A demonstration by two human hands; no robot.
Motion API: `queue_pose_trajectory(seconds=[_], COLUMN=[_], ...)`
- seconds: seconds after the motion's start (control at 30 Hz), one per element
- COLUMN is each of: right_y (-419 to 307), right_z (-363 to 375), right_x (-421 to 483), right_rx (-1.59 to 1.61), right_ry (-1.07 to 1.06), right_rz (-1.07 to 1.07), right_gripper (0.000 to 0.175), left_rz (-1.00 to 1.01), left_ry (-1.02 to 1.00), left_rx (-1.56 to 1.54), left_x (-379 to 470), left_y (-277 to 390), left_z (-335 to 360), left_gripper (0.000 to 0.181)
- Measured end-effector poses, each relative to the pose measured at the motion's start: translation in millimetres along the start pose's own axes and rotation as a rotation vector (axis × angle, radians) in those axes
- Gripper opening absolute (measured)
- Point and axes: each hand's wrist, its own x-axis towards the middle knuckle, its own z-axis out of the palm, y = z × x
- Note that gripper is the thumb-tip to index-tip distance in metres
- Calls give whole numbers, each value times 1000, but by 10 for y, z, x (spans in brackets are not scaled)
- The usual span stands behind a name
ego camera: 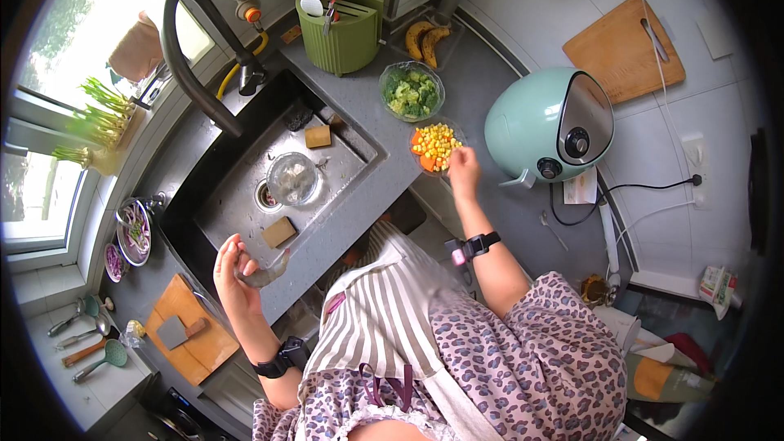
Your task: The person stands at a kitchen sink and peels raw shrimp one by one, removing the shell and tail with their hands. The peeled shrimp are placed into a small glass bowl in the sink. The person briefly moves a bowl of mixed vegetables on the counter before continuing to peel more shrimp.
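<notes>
My left hand [236, 266] pinches a raw grey shrimp [269, 272] above the front edge of the sink, its tail pointing to the right. My right hand [464, 168] is curled with its fingers together, at the near right rim of a glass bowl [414, 161] of corn kernels [436, 142] and orange carrot pieces [431, 163]. Nothing shows between its fingers. Whether it touches the bowl is unclear. Inside the sink [229, 220], a clear glass bowl [293, 179] with pale pieces in it stands beside the drain [267, 196].
Behind the corn stands a glass bowl of broccoli [411, 92], near bananas [424, 43] and a green knife holder [340, 43]. A mint air fryer [527, 122] is at right. Left are a faucet [202, 86], a cutting board [190, 343] with a cleaver [173, 332], and bowls of shredded purple vegetable [136, 229].
</notes>
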Motion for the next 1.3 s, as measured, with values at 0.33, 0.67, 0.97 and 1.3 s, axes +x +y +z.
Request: queue_pose_trajectory(seconds=[0.33, 0.67, 0.97, 1.3], right_y=[-269, -480, -245, -619], right_z=[709, 1031, 840, 691], right_x=[1534, 2414, 2258, 1991], right_rx=[-308, -163, -314, 10], right_ry=[-55, -291, 63, 287], right_rz=[-186, -19, 69, 152], right_gripper=[35, 37, 33, 65], left_rz=[-337, -431, -338, -311], left_ry=[-207, -192, -72, -59], left_rx=[242, 284, 241, 188], left_x=[405, 642, 628, 583], left_y=[-571, -724, -523, -527], left_z=[893, 1158, 942, 898], left_gripper=[26, 23, 23, 23])
